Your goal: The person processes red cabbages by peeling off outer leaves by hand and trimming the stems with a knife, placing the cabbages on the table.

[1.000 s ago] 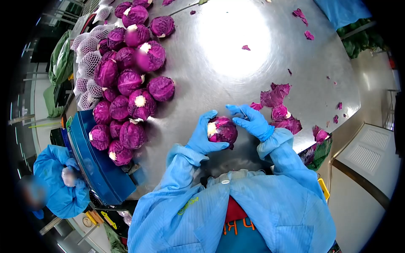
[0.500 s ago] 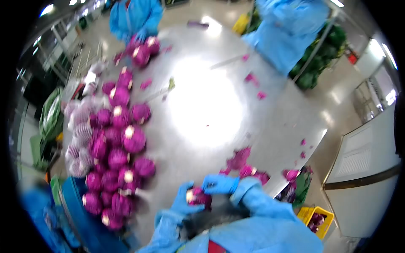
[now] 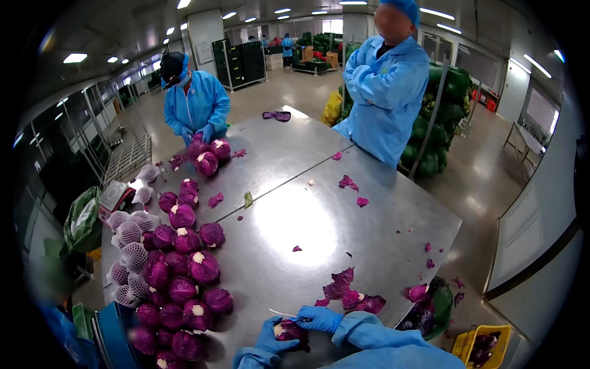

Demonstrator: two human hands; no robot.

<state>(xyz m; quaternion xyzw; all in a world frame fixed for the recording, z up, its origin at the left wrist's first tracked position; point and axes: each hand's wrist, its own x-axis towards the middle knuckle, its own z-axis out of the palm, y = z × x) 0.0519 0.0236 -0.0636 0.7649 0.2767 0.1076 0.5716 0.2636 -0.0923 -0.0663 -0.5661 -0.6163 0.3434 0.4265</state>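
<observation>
Near the front edge of the metal table (image 3: 270,209), my left hand (image 3: 270,337), in a blue glove, is wrapped round the left side of a red cabbage (image 3: 291,332). My right hand (image 3: 319,319), also gloved, is closed on a small knife (image 3: 283,314), whose curved blade points left above the cabbage. Just beyond my right hand lie loose purple leaves (image 3: 339,284). Many whole red cabbages (image 3: 203,267) are piled on the left part of the table, beside several cabbages in white net sleeves (image 3: 134,256).
A co-worker (image 3: 195,104) handles cabbages at the far left. Another person (image 3: 387,80) stands at the far side with folded arms. A yellow crate (image 3: 482,345) and a green-lined container (image 3: 440,310) stand at the right. A blue bin (image 3: 114,338) is at the left.
The view has tilted up, bringing the far table and two people into sight. The knife blade now shows clearly in my right hand. My left hand still holds the cabbage.
</observation>
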